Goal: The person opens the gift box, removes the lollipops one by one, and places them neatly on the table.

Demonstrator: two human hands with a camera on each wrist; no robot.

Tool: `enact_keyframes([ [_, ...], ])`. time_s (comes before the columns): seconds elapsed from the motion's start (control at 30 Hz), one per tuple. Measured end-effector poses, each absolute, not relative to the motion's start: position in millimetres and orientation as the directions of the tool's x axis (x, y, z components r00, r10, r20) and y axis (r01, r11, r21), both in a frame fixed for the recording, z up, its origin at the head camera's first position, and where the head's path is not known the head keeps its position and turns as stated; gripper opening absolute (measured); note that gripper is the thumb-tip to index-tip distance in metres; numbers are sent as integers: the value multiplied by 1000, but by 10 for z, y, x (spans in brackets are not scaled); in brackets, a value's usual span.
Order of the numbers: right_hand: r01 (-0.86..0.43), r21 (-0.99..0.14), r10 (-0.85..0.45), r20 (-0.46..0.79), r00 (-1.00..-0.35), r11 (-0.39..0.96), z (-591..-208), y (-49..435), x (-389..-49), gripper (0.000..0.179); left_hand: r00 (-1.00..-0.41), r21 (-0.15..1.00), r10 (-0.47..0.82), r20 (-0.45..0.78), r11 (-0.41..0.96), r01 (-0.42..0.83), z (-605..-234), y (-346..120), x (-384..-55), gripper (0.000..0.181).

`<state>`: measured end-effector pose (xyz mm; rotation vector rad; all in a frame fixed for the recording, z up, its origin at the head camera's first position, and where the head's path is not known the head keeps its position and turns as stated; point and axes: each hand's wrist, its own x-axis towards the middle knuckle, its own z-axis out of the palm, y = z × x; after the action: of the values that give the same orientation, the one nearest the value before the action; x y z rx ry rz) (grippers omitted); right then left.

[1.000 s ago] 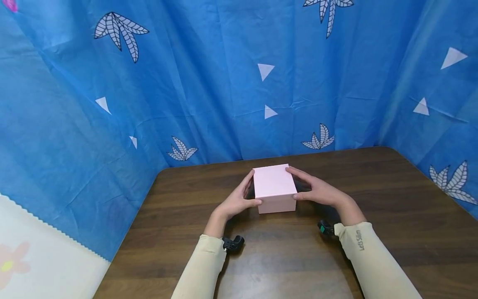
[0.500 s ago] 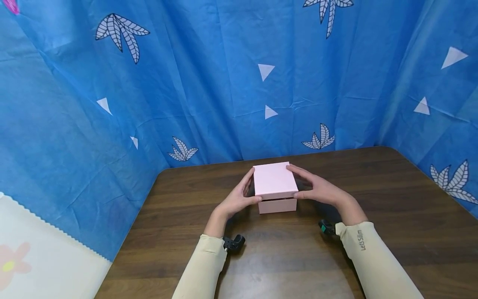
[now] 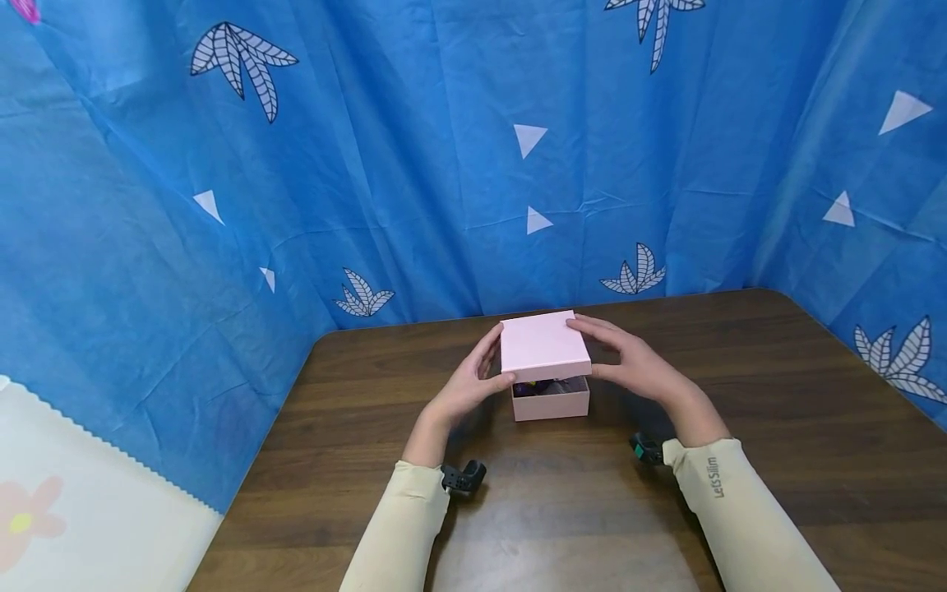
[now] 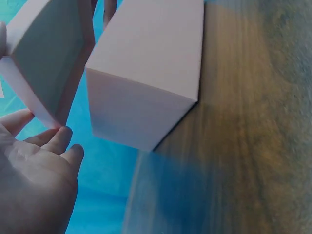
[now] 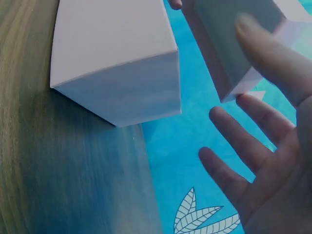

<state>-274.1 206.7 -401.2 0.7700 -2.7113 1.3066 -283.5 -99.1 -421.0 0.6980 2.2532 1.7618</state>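
A pale pink square lid (image 3: pixel 545 339) hangs raised and slightly tilted over its box (image 3: pixel 552 407), which stands on the table. My left hand (image 3: pixel 468 385) holds the lid's left side, thumb at the near corner and fingers toward the far one. On the opposite side my right hand (image 3: pixel 642 368) grips it the same way. Dark contents (image 3: pixel 546 386) show through the gap at the front; their kind is too small to make out. From the left wrist view, the lid's hollow underside (image 4: pixel 53 58) faces the box. The right wrist view shows my lower fingers (image 5: pixel 226 170) spread below the lid.
The brown wooden table (image 3: pixel 355 485) reaches back to a blue patterned curtain (image 3: pixel 473 164), which also hangs along both sides. A white cloth with a flower print (image 3: pixel 89 501) lies at the lower left. Black wrist devices (image 3: pixel 464 477) sit on both wrists.
Both hands have raised the lid off the box; a thin gap half a second ago has widened, and the contents now show. The box has stayed in place on the table.
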Motion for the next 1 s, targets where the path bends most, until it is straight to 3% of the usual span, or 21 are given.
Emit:
enact_keyframes([
  [0.27, -496, -647, -310, 388, -868, 580, -3975, 2021, -2732, 55, -864, 955, 473, 171, 137, 264, -4149, -949, -2809, 76],
  [0.53, -552, -599, -256, 509, -822, 580, -3964, 1977, -2734, 46, -851, 946, 479, 215, 114, 303, -4111, -940, -2794, 82],
  [0.77, -552, -590, -106, 621, -776, 590, -3937, 1943, -2684, 39, -871, 970, 459, 177, 71, 234, -4077, -923, -2805, 54],
  [1.0, -595, -577, -10, 713, -701, 560, -3888, 1910, -2666, 30, -875, 963, 449, 180, 100, 249, -4082, -894, -2815, 45],
])
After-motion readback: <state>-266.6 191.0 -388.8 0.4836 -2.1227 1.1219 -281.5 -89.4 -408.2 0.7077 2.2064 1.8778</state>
